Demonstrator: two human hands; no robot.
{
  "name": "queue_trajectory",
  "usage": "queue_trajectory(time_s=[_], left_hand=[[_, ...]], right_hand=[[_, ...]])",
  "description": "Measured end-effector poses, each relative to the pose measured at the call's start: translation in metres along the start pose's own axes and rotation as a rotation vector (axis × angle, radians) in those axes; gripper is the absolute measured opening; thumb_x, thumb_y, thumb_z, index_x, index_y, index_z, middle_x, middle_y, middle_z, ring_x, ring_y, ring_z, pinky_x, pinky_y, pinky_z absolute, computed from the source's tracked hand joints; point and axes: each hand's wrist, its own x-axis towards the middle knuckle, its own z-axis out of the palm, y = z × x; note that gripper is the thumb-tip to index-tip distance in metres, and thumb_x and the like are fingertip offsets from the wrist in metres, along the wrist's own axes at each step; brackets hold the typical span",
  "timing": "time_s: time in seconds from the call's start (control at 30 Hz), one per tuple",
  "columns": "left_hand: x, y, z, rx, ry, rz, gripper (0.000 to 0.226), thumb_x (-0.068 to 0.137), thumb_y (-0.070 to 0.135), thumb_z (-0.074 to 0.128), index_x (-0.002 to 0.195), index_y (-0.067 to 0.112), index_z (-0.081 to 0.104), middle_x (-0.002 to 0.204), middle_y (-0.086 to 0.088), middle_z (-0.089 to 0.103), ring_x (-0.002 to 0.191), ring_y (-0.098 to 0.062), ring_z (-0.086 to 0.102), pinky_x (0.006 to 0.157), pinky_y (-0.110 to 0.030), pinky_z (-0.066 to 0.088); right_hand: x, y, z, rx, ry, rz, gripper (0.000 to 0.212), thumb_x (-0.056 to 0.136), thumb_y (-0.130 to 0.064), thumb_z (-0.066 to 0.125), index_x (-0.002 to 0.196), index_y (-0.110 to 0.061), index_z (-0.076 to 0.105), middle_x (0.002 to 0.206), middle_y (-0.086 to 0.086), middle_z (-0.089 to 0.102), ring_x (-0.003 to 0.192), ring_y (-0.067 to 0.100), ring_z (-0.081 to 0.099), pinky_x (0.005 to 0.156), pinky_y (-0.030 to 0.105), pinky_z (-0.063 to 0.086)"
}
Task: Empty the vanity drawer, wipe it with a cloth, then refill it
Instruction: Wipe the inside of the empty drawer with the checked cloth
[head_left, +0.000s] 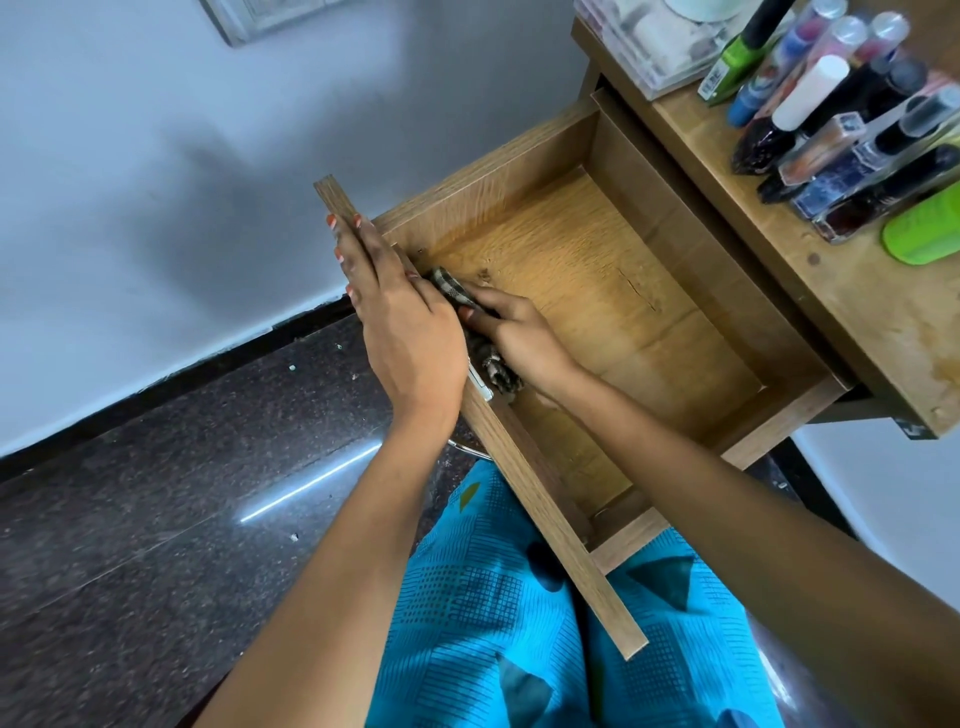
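Note:
The wooden vanity drawer (597, 270) is pulled out over my lap and holds nothing but a dark checked cloth (457, 293). My right hand (519, 338) presses the cloth against the inside of the drawer's front panel, fingers curled over it. My left hand (400, 322) lies flat along the top edge of that front panel (545, 499), its fingers straight and hanging over the outer face. Part of the cloth is hidden under both hands.
The vanity top (852, 291) at the right carries several bottles and tubes (841, 119), a clear plastic box (654, 41) and a green object (924, 228). Dark granite floor (156, 519) and a white wall (156, 208) lie to the left.

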Motion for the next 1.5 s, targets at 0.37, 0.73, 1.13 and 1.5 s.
queue_trajectory(time_s=[0.37,0.73,1.13,1.5], left_hand=[[0.002,0.000,0.001,-0.009,-0.008,-0.004,0.052,0.097,0.012,0.028,0.147,0.011,0.012,0.157,-0.003,-0.001,0.144,-0.017,0.009,0.111,-0.038,0.032],[-0.001,0.002,-0.001,0.010,0.005,0.025,0.052,0.098,0.010,0.030,0.146,0.009,0.012,0.157,-0.006,0.000,0.144,-0.020,0.008,0.106,-0.024,0.031],[0.001,0.003,0.000,0.011,0.017,0.022,0.051,0.098,0.011,0.029,0.146,0.008,0.012,0.156,-0.007,0.001,0.144,-0.021,0.010,0.107,-0.026,0.030],[-0.002,0.000,-0.001,0.001,0.019,0.036,0.051,0.098,0.010,0.029,0.145,0.005,0.012,0.156,-0.010,0.001,0.144,-0.022,0.009,0.115,-0.028,0.023]], right_hand=[[0.042,-0.011,0.013,-0.106,-0.006,0.024,0.043,0.092,0.000,0.047,0.135,-0.001,0.044,0.143,0.011,0.042,0.134,0.019,0.037,0.115,0.032,0.025],[-0.057,0.000,-0.023,-0.129,-0.242,0.216,0.045,0.099,-0.009,0.036,0.143,-0.014,0.030,0.146,-0.006,0.035,0.130,0.000,0.030,0.092,0.001,0.030],[-0.066,-0.010,-0.023,-0.204,-0.200,0.267,0.043,0.099,-0.012,0.038,0.142,-0.016,0.033,0.142,-0.010,0.038,0.124,-0.001,0.034,0.091,0.001,0.030],[-0.077,-0.019,-0.030,-0.339,-0.282,0.327,0.050,0.095,-0.010,0.041,0.141,-0.025,0.034,0.140,-0.008,0.043,0.125,0.003,0.039,0.093,0.010,0.033]])
